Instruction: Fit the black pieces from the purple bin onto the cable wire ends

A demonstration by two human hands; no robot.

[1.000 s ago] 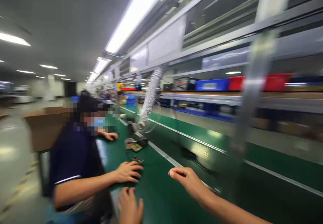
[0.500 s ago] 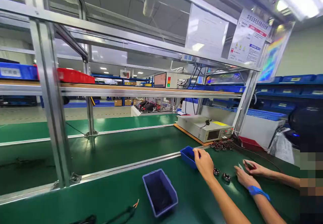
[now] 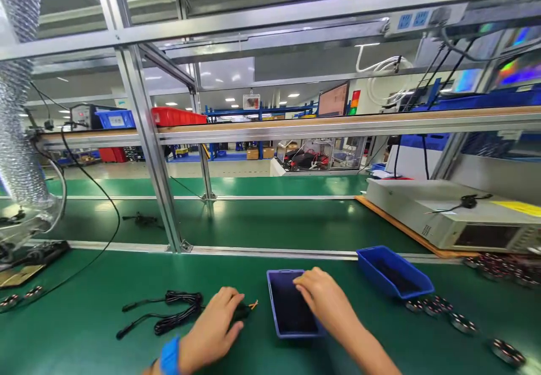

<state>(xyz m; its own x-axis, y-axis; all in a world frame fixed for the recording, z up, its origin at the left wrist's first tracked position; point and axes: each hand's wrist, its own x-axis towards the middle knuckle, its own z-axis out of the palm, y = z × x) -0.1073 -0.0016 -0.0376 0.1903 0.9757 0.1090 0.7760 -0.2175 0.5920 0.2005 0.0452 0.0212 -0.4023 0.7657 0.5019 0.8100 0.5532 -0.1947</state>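
My left hand (image 3: pixel 211 330), with a blue band at its wrist, is low over the table beside black coiled cables (image 3: pixel 180 310). Its thumb and fingers are apart around a dark cable end with orange wire tips (image 3: pixel 253 304), with no grip visible. Over the right side of the nearer blue bin (image 3: pixel 292 334) is my right hand (image 3: pixel 323 293), its fingers pressed together; anything between them is hidden. Dark contents show inside this bin. To the right sits a second blue bin (image 3: pixel 412 289), with small round metallic parts (image 3: pixel 464 323) in front of it.
A metal post (image 3: pixel 154 155) rises behind the cables, and a shelf (image 3: pixel 270 131) crosses above the table. At the right stands a grey instrument (image 3: pixel 414 203) on a wooden board, beside more round parts (image 3: pixel 499 267). Clear ducting (image 3: pixel 19 110) hangs at the left.
The view has turned left. My right hand has gone from the farther blue bin to the nearer one. My left hand now shows by the cables; another person's hands at the right have left view.
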